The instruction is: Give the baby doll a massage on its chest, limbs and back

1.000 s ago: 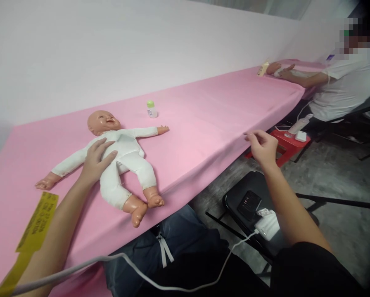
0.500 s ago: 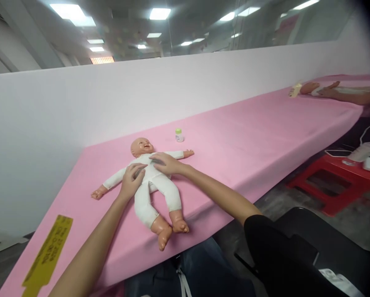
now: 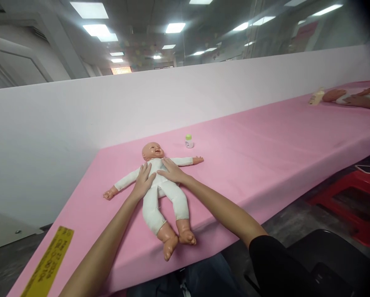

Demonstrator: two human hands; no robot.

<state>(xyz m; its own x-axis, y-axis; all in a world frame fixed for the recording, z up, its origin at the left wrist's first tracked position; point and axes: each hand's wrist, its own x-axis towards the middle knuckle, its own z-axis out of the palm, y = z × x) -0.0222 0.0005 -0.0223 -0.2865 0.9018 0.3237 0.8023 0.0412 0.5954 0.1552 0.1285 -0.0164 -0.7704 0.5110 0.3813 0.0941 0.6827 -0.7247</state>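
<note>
Lying on its back near the front edge of the pink table, the baby doll has both hands flat and open on its chest: left hand on one side, right hand on the other. Beyond its head stands a small green-capped bottle; far down the table, another person's hand rests on a second doll.

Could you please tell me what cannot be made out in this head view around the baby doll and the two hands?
- Chest of the white-suited plastic baby doll: covered by the left hand and right hand.
- Print on the small green-capped white bottle: too small.
- Text on the yellow paper label: blurred, cut off by the bottom edge.
- Second doll at the far end of the pink table: cut off by the right edge, partly under another person's hand.
</note>
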